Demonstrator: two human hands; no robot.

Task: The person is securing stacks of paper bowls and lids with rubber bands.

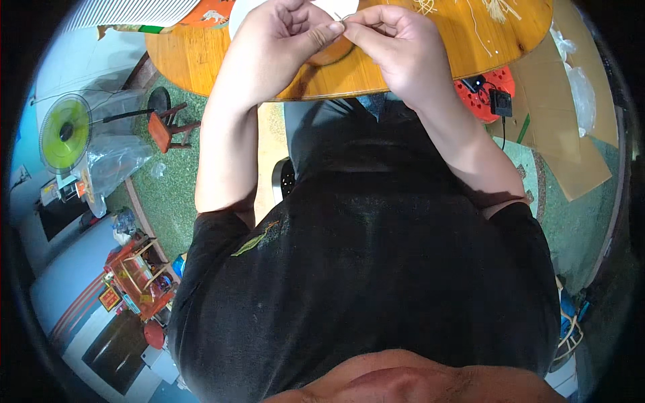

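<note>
Over the near edge of the wooden table (195, 62), my left hand (285, 47) and my right hand (402, 47) meet with thumbs and fingertips pinched together. Between them is a small, thin, stem-like piece (341, 18); most of it is hidden by the fingers and its kind is unclear. Part of a round white plate or dish (236, 19) shows behind my left hand. Pale thin strands (424, 6) lie on the tabletop to the right of my right hand, with a thicker bundle of strands (498, 9) farther right.
A red stool (487, 111) holding a black adapter (500, 103) stands under the table's right side, by flattened cardboard (537, 87). At left are a green-bladed fan (66, 131), a small reddish-brown chair (161, 131) and a red shelf (138, 275).
</note>
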